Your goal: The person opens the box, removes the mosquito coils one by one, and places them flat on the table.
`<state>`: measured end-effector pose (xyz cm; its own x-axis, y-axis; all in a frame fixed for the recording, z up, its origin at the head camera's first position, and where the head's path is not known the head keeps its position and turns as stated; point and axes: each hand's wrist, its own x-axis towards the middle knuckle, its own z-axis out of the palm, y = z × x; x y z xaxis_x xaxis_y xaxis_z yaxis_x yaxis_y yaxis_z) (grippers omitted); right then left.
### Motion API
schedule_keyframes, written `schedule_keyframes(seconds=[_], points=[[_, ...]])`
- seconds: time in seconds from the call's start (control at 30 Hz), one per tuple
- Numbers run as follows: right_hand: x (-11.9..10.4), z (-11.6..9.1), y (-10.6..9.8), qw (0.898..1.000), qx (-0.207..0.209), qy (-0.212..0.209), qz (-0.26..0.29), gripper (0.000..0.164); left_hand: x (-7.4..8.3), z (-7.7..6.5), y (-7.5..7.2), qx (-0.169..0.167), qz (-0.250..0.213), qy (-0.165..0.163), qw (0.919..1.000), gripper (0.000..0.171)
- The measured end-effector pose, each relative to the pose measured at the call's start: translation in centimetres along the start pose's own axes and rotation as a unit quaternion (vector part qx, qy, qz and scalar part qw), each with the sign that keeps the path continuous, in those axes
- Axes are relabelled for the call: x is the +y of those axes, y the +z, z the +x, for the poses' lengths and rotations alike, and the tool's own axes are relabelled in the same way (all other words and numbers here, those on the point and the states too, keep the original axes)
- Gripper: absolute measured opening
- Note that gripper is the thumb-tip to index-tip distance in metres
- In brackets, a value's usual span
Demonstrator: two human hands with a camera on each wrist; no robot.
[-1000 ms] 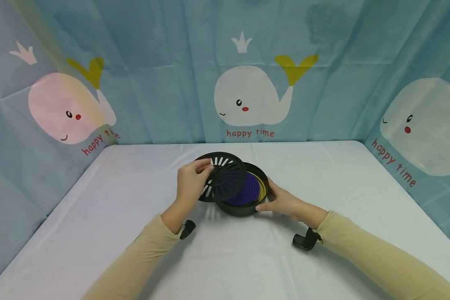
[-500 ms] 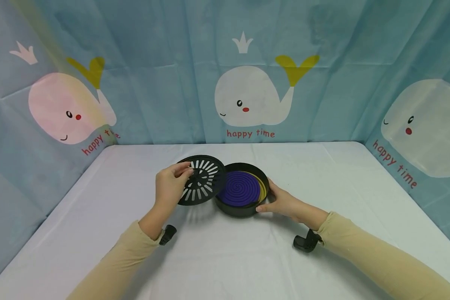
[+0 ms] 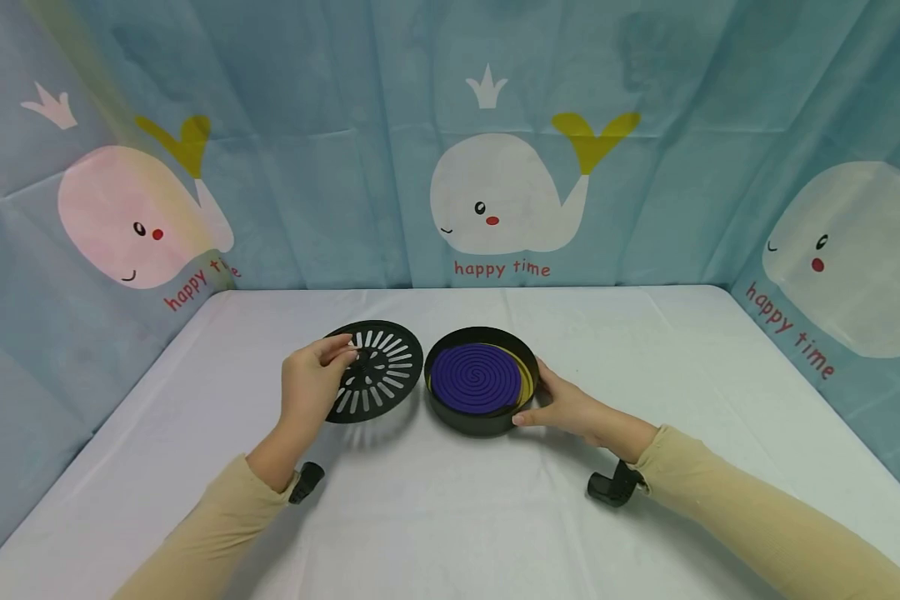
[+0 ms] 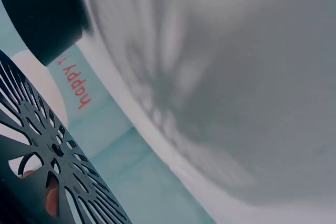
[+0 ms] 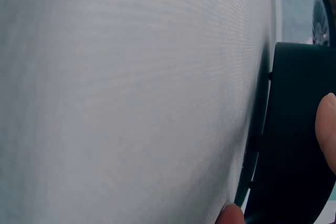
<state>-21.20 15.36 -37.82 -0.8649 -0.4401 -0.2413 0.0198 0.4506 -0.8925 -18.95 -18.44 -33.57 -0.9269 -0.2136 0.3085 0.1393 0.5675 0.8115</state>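
In the head view my left hand point(image 3: 309, 385) pinches the middle of a round black slotted lid point(image 3: 378, 367), held slightly tilted over the table left of a round box. Its shadow falls on the cloth below, and in the left wrist view fingers show through the slots. The round black mosquito coil box point(image 3: 474, 423) stands on the table. Inside lies a purple spiral coil point(image 3: 475, 377), with a yellow coil point(image 3: 527, 380) showing beneath its right edge. My right hand point(image 3: 570, 407) grips the box's right side, the thumb point(image 5: 327, 129) against the wall in the right wrist view.
A white cloth point(image 3: 450, 517) covers the table. Behind and at both sides hangs a blue curtain point(image 3: 315, 183) with whales printed on it. Black wrist mounts point(image 3: 611, 483) sit at both sleeves.
My left hand has carried the slotted lid leftward from over the box, so the whole purple coil now shows. My right hand and the box have stayed in place.
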Motion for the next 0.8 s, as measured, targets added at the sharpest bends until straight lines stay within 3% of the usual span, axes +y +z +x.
schedule_keyframes(seconds=[0.53, 0.8], points=[[0.0, -0.1, 0.1, 1.000, 0.000, -0.006, -0.003, 0.114, -2.4, -0.2, -1.7, -0.064, 0.052, -0.034, 0.9960, 0.028], [0.0, 0.0, 0.1, 1.000, 0.002, -0.003, -0.005, 0.114, -3.6, -0.2, -2.0, -0.101, 0.054, -0.065, 0.9912, 0.028]])
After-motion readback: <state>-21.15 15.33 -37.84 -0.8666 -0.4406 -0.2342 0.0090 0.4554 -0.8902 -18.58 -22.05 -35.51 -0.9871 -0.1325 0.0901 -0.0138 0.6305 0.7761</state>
